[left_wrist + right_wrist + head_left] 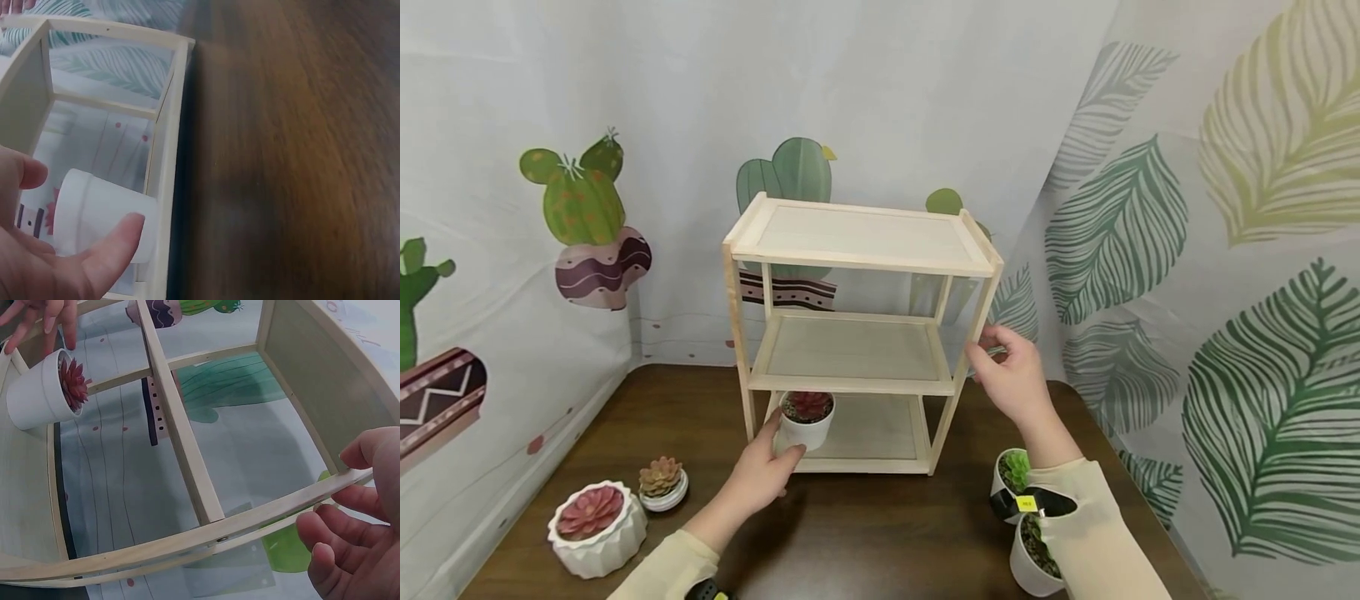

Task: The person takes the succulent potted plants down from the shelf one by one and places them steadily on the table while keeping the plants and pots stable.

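Observation:
A white pot (pixel 808 434) with a dark red succulent (pixel 74 382) stands upright on the bottom shelf at the left front of a pale wooden three-tier rack (pixel 853 387). My left hand (pixel 760 468) is at the pot's left side. In the left wrist view the thumb (pixel 119 250) lies straight across the pot's wall; whether it touches cannot be told. The other fingers are spread and look apart from the pot in the right wrist view. On the rack's right side, my right hand (pixel 1013 375) pinches the upright post between thumb and index finger, its other fingers loosely bent.
On the dark wooden table (pixel 865 533), a fluted white pot (pixel 602 542) with a pink succulent and a small pot (pixel 666 493) with an orange-brown succulent sit at left. Two white pots, one with a green plant (pixel 1015 469), stand at right, partly behind my right forearm.

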The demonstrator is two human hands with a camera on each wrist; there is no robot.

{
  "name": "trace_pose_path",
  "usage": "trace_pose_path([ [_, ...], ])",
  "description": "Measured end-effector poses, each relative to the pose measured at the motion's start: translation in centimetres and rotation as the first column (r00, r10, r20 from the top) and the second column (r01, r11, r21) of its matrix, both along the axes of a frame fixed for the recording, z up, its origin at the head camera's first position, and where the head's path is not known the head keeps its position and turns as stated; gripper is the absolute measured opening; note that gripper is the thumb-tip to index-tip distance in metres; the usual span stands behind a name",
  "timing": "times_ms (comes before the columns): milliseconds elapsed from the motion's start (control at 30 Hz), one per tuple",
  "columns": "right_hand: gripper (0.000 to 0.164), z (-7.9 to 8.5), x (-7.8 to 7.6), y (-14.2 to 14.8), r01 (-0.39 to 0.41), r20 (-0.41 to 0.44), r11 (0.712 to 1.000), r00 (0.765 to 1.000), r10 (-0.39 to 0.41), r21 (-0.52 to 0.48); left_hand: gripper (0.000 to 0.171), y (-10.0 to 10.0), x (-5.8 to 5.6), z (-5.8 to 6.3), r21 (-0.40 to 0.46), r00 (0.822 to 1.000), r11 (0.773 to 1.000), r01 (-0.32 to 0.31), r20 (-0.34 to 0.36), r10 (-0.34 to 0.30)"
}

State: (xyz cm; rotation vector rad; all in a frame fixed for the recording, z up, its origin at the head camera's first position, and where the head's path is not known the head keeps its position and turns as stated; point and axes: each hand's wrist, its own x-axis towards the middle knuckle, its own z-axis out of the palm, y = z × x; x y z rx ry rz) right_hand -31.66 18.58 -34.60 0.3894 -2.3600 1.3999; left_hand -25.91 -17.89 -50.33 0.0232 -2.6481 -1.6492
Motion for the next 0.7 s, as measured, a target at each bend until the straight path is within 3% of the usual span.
trace_pose_path([
  [200, 0.020, 0.0, -0.1, -0.3, -0.009, 0.004, 1.000, 1.000, 0.009, -0.014, 0.087, 0.4, -1.0, -0.4, 0.158, 0.997, 0.987, -0.004, 0.073, -0.007],
  [400, 0.021, 0.0, -0.1, -0.6, -0.014, 0.020, 1.000, 1.000, 0.014, -0.021, 0.079, 1.0, -1.9, -0.4, 0.307, 0.991, 0.951, -0.028, 0.131, -0.013],
  [700, 0.019, -0.4, -0.3, -1.1, 0.040, -0.065, 0.998, 0.997, -0.037, 0.047, 0.068, 1.3, -3.3, -1.1, 0.383, 0.974, 0.914, -0.131, 0.220, 0.047],
])
